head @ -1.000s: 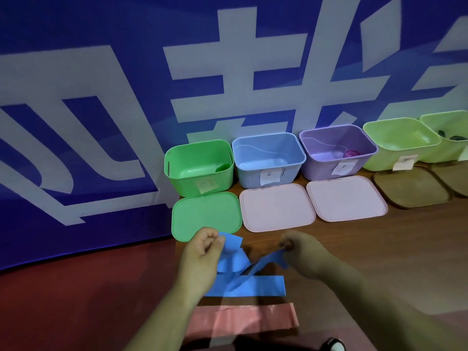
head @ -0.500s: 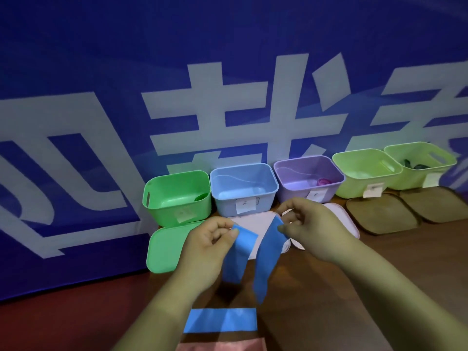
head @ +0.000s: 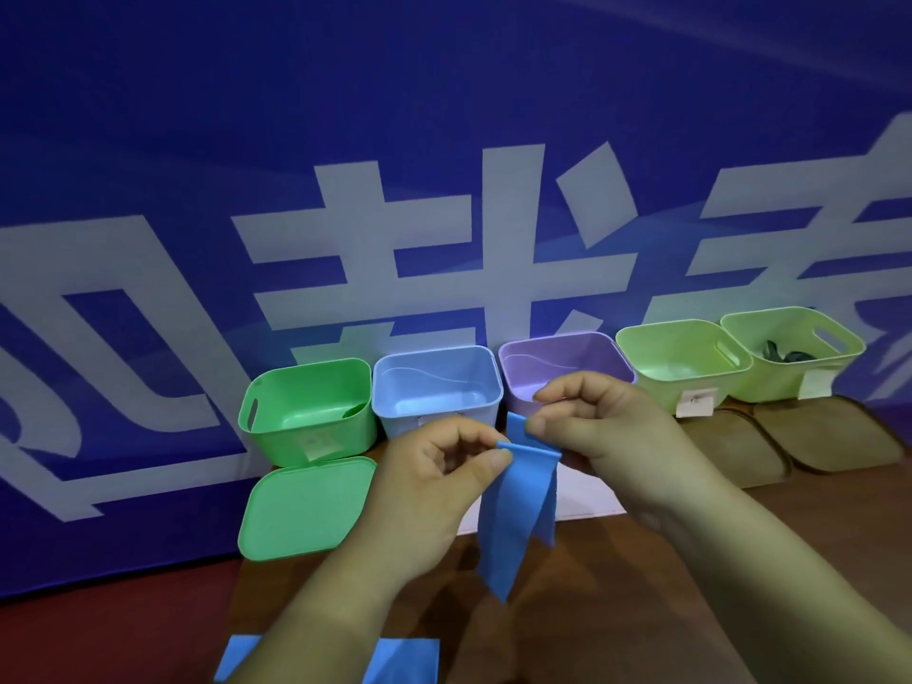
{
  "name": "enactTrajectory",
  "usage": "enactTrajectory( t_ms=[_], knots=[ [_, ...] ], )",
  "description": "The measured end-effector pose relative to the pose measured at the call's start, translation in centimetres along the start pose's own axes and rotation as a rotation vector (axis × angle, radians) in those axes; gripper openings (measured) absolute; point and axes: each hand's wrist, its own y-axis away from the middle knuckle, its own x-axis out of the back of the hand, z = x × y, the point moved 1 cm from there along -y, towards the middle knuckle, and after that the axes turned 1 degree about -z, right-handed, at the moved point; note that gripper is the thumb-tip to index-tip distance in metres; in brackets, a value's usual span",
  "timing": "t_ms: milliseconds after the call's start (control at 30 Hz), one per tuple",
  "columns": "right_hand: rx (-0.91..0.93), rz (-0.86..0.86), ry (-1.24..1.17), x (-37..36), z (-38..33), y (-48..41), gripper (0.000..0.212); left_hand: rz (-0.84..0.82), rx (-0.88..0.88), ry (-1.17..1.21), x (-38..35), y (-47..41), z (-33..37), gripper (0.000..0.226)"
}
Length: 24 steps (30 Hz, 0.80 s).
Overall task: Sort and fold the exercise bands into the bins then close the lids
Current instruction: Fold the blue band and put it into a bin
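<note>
A blue exercise band [head: 513, 510] hangs doubled over between my hands, lifted above the wooden table. My left hand [head: 434, 466] pinches its top left corner and my right hand [head: 597, 427] pinches the top right end, close together. Behind them stands a row of open bins: a green bin [head: 306, 412], a light blue bin [head: 434, 387], a purple bin [head: 557, 362] and two yellow-green bins [head: 686, 362] [head: 789, 348]. Another blue band [head: 395, 659] lies flat at the bottom edge, partly hidden by my left forearm.
A green lid [head: 306, 506] lies in front of the green bin. A pale lid [head: 587, 491] shows behind my hands. Two brown lids [head: 730, 446] [head: 839, 431] lie before the yellow-green bins. The far right bin holds dark bands [head: 784, 353]. A blue banner [head: 444, 140] backs the bins.
Both hands have lifted the blue band off the table and brought its ends together, so it now hangs folded. The view has tilted up; the pink band has left the frame.
</note>
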Motion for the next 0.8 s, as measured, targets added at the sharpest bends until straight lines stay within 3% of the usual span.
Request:
enactTrajectory(
  t_ms=[200,400,800],
  knots=[
    [-0.048,-0.050,-0.180,1.4,-0.4,0.2,0.016,0.124,-0.010,0.005,-2.3,-1.0,0.5,0.034],
    [-0.041,-0.043,-0.188,1.7,-0.7,-0.3,0.019,0.172,-0.007,0.040,-3.0,-1.9,0.5,0.026],
    [-0.044,-0.029,-0.154,0.5,-0.7,-1.3,0.020,0.229,-0.053,-0.027,-1.6,-3.0,-0.7,0.030]
  ],
)
